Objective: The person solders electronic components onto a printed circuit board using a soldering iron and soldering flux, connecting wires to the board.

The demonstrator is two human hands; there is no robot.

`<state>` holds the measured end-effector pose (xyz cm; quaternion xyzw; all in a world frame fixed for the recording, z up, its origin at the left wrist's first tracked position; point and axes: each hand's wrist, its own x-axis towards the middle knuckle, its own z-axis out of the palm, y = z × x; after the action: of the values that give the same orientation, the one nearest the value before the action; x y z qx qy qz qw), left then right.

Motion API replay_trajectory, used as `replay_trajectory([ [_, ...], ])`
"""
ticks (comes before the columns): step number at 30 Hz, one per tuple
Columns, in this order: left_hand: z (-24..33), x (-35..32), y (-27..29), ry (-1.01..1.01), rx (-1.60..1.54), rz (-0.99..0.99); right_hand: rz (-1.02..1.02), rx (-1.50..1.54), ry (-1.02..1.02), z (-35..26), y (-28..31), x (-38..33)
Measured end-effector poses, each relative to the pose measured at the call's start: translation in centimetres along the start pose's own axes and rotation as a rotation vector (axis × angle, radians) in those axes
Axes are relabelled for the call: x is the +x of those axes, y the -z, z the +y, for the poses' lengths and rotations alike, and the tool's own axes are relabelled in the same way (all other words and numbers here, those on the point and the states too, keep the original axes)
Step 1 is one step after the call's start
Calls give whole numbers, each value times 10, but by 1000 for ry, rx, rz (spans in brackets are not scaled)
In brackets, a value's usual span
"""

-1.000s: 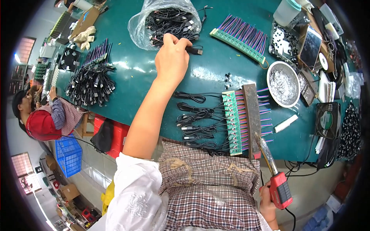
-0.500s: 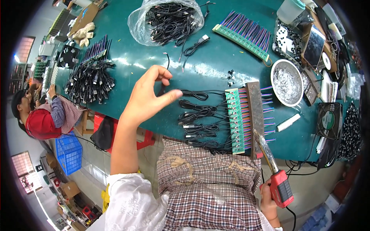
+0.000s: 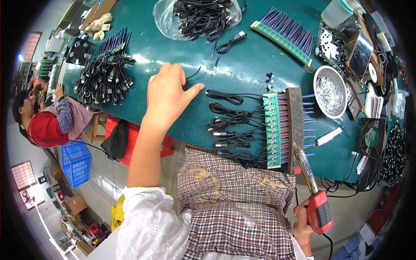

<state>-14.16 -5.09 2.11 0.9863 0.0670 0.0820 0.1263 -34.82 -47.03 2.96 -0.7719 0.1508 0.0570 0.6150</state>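
Green-topped and crowded, the bench (image 3: 242,73) is filling most of the view in a busy assembly workshop. At its near edge a green circuit board strip (image 3: 273,130) is lying under a rusty metal bar (image 3: 294,128), with purple and pink wires fanning out to the right and a row of black cables (image 3: 229,125) running off to the left.

The left hand (image 3: 167,97) is resting on the bench just left of those cables, its fingers (image 3: 173,71) curled over and the thumb stretching toward the topmost one; a thin black cable (image 3: 193,74) is showing at the fingertips, though whether it is being gripped cannot be told. The right hand (image 3: 303,225) is hanging low, off the bench edge, with its fingers closed around the red handle of a soldering iron (image 3: 314,195), whose tip is pointing up toward the near end of the metal bar.

Further back, a clear plastic bag (image 3: 195,17) of black cables is sitting at the far edge, a second board strip (image 3: 284,37) is lying to its right, and a metal bowl (image 3: 331,91) of silvery scraps is standing right of the bar. A heap of black cables (image 3: 102,76) is lying to the left, where another person in a red cap (image 3: 43,128) is sitting below the bench.
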Motion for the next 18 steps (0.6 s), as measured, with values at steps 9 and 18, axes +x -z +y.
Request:
replay_trajectory([
  [9,-3,-1,-31,-48,-207,92,-35,-17,22,1,2,-2],
  [18,50,-32,20,165,-1062,-112,-30,-1,3,-20,-17,3],
])
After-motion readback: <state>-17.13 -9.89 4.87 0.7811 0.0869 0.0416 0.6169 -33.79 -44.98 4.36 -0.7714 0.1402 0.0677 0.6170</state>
